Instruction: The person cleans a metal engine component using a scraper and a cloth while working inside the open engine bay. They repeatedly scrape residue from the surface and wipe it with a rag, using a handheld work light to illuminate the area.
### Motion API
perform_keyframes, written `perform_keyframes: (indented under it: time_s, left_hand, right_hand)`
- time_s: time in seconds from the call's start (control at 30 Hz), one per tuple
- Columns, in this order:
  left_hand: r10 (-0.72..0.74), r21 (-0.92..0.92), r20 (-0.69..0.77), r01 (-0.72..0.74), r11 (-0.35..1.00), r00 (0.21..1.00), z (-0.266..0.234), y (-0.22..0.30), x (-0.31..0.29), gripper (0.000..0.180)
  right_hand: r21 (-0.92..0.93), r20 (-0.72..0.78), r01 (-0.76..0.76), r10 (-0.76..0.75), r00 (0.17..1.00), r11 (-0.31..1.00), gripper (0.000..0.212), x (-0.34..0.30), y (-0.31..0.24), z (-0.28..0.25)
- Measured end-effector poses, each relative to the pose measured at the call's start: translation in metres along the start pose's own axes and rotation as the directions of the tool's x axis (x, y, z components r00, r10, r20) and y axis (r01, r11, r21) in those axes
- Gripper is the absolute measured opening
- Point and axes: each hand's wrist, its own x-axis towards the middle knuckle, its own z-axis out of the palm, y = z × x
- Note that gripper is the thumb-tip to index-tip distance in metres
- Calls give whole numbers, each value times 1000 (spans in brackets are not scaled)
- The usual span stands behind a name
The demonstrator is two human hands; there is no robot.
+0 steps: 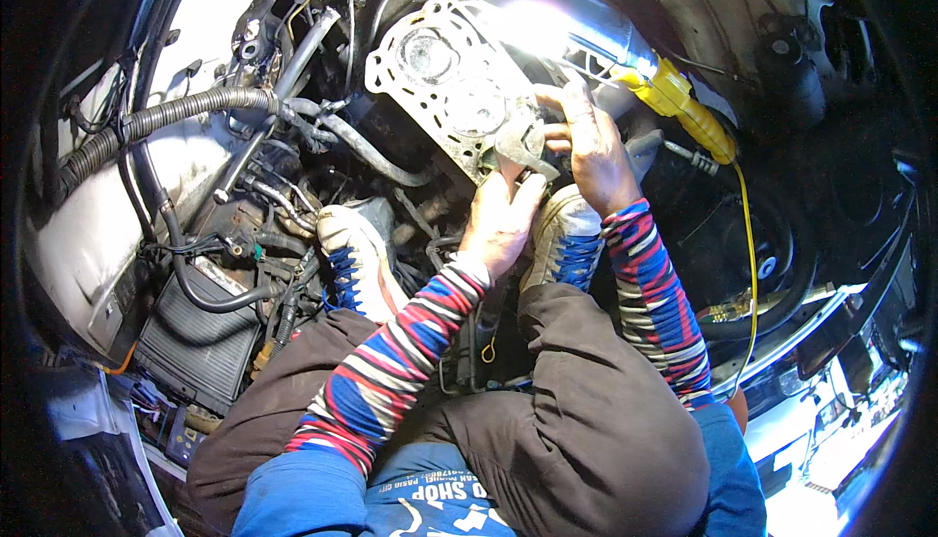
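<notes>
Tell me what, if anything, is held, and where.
The left grip seems to pinch a thin greyish piece by its lower edge, at the engine block. Whether the right grip holds anything cannot be told.

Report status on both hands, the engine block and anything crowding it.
Left hand at engine block's near end, grip unclear. Right hand at its right side, fingers apart. Yellow-handled work light close by, beyond right hand.

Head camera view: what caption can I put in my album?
Left hand and right hand at an engine block, near a glowing yellow-handled lamp.
</notes>
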Motion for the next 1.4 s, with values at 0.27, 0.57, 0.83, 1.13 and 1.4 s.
perform_keyframes:
  time_s: [0.27,0.57,0.83,1.13,1.4]
  left_hand:
    - [258,-102,-136,-273,957,956,18,-5,6,38]
    - [41,-526,37,-15,851,998,21,-4,9,32]
    - [-60,-646,101,111,755,993,25,0,4,23]
    - [28,-623,87,32,782,996,27,-14,13,35]
    - [-6,-597,143,91,797,990,22,-13,11,26]
  right_hand:
    - [-340,224,458,-402,888,822,29,36,6,8]
    - [-755,456,517,-245,856,402,29,37,0,30]
    - [-714,410,509,-301,861,482,27,43,-15,40]
    - [-721,414,512,-302,859,467,24,45,-7,43]
    - [-734,357,405,-197,913,545,36,45,-15,45]
